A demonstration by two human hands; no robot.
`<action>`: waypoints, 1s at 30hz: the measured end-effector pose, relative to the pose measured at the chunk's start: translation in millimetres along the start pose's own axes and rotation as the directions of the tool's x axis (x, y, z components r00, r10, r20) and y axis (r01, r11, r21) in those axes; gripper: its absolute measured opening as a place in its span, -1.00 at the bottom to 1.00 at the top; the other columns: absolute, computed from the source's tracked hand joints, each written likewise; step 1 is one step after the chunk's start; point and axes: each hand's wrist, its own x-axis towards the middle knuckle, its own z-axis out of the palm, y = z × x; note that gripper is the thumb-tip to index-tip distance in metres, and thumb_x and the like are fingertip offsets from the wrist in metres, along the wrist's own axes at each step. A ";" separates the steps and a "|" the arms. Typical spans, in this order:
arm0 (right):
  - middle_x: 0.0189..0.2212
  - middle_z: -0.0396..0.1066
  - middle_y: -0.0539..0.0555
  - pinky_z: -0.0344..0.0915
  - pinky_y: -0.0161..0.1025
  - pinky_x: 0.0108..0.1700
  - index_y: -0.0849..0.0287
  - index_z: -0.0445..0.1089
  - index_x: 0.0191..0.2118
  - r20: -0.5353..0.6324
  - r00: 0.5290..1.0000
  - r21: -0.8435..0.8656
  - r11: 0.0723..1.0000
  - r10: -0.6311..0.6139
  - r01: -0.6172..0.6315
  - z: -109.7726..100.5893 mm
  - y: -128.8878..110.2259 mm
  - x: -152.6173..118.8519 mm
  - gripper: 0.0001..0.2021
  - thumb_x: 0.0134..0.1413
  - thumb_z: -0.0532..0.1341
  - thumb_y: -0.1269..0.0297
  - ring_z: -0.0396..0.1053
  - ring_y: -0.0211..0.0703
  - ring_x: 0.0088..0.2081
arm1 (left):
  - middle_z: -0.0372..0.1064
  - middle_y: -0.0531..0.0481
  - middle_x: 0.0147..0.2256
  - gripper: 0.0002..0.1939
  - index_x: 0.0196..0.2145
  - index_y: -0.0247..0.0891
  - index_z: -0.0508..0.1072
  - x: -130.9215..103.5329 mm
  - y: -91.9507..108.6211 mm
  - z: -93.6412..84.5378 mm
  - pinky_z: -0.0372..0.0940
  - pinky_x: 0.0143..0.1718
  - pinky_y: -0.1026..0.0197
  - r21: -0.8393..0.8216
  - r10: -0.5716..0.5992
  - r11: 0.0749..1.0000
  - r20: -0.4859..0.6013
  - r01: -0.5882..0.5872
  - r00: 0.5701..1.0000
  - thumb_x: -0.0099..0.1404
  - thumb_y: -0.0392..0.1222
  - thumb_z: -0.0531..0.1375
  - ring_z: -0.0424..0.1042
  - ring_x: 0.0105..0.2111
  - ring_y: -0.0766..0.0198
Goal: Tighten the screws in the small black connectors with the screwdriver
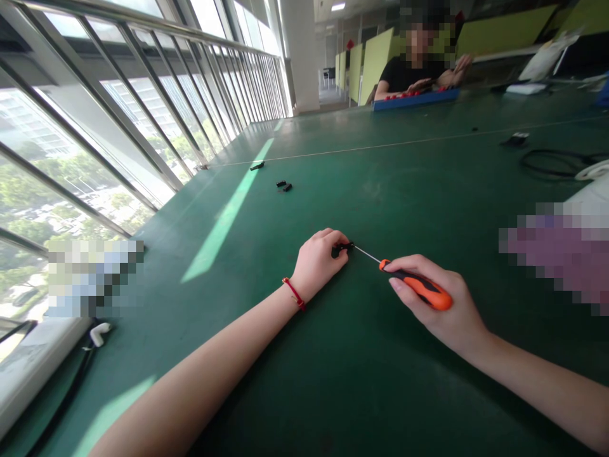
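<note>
My left hand (321,260), with a red cord at the wrist, pinches a small black part (342,248) against the green table (304,381). What kind of part it is, I cannot make out; the fingers cover some of it. My right hand (442,304) is closed round the orange and black handle of a screwdriver (431,292). Its thin metal shaft points left, and the tip meets the right end of the black part. Farther off on the table lie two small black pieces (284,186) close together, and another black piece (257,165) beyond them.
A metal railing (143,38) and windows run along the left edge. Across the table sits a person in black (397,75) behind a blue tray (413,99) with red items. Black cable (547,162) lies at the right, near a blurred purple thing (561,254). A black hose (71,387) is at lower left.
</note>
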 end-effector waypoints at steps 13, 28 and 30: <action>-0.45 0.39 0.00 0.31 -0.29 -0.45 0.10 0.29 -0.21 -0.096 0.994 0.051 0.997 0.054 -0.049 1.0 -1.6 0.7 -0.85 0.05 0.19 0.29 0.38 -0.23 -0.48 | 0.40 0.01 -0.28 -0.83 -0.30 -0.23 0.44 -1.2 0.9 -0.1 0.29 -0.26 0.26 0.020 0.041 0.999 0.020 -0.042 0.999 0.16 -0.33 0.09 0.37 -0.28 0.27; -0.36 0.32 0.02 0.36 -0.26 -0.32 0.09 0.26 -0.11 -0.279 0.960 0.078 0.996 -0.011 0.034 2.5 1.4 0.2 -0.69 -0.03 0.24 0.37 0.38 -0.21 -0.36 | 0.41 0.02 -0.28 -0.83 -0.31 -0.23 0.43 -1.3 0.9 0.0 0.30 -0.26 0.26 0.029 0.049 0.998 0.019 -0.049 0.999 0.16 -0.33 0.09 0.38 -0.28 0.28; -0.36 0.31 0.02 0.37 -0.21 -0.27 0.09 0.23 -0.07 -0.260 0.965 0.085 0.996 -0.011 0.034 2.3 2.0 0.7 -0.64 -0.04 0.24 0.36 0.38 -0.17 -0.34 | 0.41 0.02 -0.28 -0.83 -0.30 -0.23 0.43 -1.3 0.7 0.2 0.30 -0.25 0.26 0.034 0.049 0.998 0.020 -0.050 0.999 0.16 -0.33 0.09 0.38 -0.27 0.28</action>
